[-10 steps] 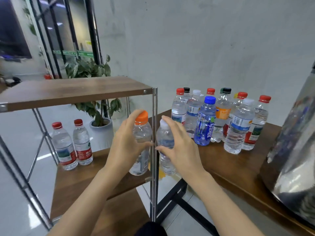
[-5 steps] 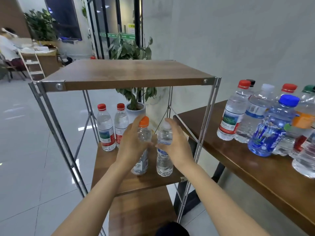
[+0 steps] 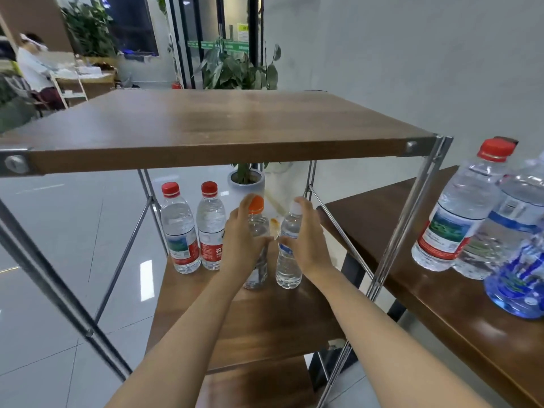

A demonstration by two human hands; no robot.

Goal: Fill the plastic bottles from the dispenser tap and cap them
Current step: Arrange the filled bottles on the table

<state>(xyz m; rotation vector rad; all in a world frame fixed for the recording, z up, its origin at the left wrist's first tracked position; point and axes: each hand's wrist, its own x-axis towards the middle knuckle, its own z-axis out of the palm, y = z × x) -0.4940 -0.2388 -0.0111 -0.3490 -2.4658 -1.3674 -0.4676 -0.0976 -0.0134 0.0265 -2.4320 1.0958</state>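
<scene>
Both hands now reach under the rack's top shelf [image 3: 206, 125]. A second ago they held the same two bottles up at the rack's corner post [image 3: 409, 219], level with the desk's cluster. The left hand [image 3: 243, 245] curls round the upper body of the orange-capped bottle [image 3: 258, 228]. The right hand [image 3: 307, 248] wraps the shoulder of the white-capped bottle [image 3: 290, 260]. The two bottles stand upright just beside each other, and their bases appear to be down on the middle shelf [image 3: 265, 319].

Both are capped and look filled, so this pair seems finished and is being stowed. Letting go would be the step left.

Just left of the left hand, two red-capped bottles [image 3: 180, 231] already stand on the same shelf, close enough to be knocked as the hand draws back. The top shelf hangs low over both hands, and the rack's slanted braces and corner post hem in the right side.

To the right, the desk [image 3: 456, 304] carries more bottles, among them a red-capped one [image 3: 459, 213] and a blue one [image 3: 518, 275]. The dispenser is out of view.

Behind the rack stands a potted plant [image 3: 245, 178]. Far off to the left, a person [image 3: 32, 69] sits at another table.
</scene>
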